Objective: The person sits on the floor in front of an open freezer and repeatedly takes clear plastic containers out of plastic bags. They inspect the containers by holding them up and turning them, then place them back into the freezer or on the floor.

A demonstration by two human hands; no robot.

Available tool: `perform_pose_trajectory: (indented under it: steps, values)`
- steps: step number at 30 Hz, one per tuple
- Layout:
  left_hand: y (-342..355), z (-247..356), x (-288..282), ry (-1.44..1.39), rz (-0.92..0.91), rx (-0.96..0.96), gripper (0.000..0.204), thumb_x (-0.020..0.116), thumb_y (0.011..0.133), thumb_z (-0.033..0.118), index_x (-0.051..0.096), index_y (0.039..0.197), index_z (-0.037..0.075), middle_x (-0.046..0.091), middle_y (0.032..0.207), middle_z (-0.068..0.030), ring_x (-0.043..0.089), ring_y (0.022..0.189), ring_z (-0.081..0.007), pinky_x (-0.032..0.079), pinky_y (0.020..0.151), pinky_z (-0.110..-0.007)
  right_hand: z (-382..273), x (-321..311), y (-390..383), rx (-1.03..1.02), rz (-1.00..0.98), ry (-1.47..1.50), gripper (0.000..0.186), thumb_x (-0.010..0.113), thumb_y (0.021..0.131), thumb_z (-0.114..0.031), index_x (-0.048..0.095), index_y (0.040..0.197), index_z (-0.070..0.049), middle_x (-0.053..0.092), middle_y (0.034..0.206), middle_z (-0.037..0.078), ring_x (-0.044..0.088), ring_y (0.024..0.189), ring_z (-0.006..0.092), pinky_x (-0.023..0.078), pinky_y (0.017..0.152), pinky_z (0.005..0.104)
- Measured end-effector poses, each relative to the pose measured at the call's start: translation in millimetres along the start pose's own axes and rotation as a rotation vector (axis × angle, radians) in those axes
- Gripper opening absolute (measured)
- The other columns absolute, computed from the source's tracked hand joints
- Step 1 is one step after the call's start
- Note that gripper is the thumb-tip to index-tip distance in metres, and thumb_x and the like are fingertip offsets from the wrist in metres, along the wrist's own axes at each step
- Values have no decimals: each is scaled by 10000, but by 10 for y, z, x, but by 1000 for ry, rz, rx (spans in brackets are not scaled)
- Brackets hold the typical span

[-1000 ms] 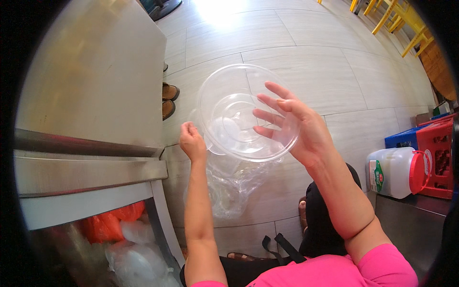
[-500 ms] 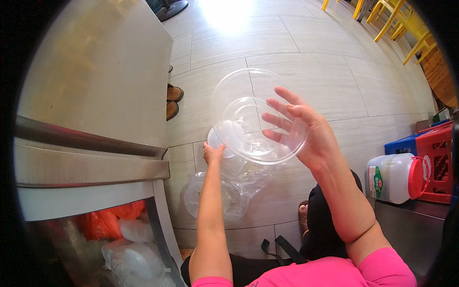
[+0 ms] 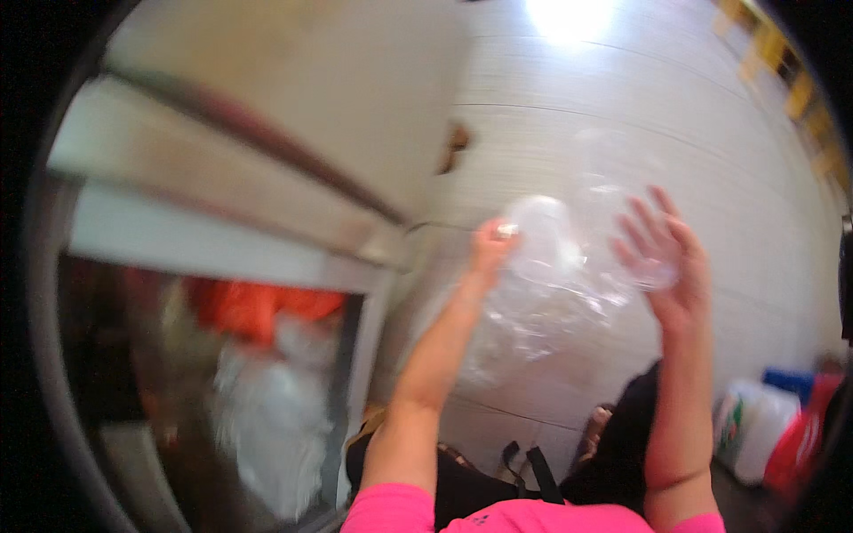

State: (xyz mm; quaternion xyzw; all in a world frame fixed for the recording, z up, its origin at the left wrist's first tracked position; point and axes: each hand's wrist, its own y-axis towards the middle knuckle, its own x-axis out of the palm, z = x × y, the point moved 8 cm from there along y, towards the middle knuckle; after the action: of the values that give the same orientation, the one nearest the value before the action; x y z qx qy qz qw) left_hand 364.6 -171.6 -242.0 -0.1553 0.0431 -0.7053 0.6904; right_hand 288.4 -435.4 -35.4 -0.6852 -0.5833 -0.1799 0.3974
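Observation:
My left hand [image 3: 494, 243] pinches the edge of a translucent white round piece, which looks like a lid [image 3: 544, 238]. To its right, my right hand [image 3: 662, 253] holds a clear plastic bowl [image 3: 604, 169]; its fingers are spread and show through the bowl's side. Motion blur softens the bowl's outline. Below the two hands, crumpled clear plastic bags [image 3: 533, 324] lie on the floor, with what look like more clear containers inside.
On the left is a metal-fronted cabinet [image 3: 267, 191] whose opening shows an orange-red bag [image 3: 267, 306] and whitish bags [image 3: 271, 409]. A white jug [image 3: 755, 426] with a red lid stands at the lower right. Yellow chairs [image 3: 795, 89] are at the far right.
My view has swung left, so the cabinet opening shows more and the scene shifts right. Both hands keep hold of the lid and bowl; the bowl has tilted and moved from the lid.

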Motion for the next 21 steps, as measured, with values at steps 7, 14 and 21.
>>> perform_pose_trajectory:
  steps: [7,14,21]
  values:
    - [-1002,621,419,401,-179,-81,304,735,812,192,641,1048,26,653,903,-40,597,790,-100,491,662,-280,119,30,147,29,24,122,552,517,939,-210,394,1467,-106,378,1493,163,364,1375,293,338,1123,427]
    - [-2467,1275,-68,195,-195,-262,280,586,969,252,595,1105,8,630,924,-14,587,818,-75,488,674,-247,232,89,213,58,12,114,539,502,937,-208,413,1460,-113,401,1484,155,409,1351,272,398,1080,395]
    - [-4108,1603,-1359,-473,605,52,436,482,992,132,430,1421,71,605,1219,-55,608,1059,-157,517,908,-309,562,552,219,104,-293,-320,612,569,881,-286,420,1440,-85,487,1406,144,532,1156,252,484,904,367]
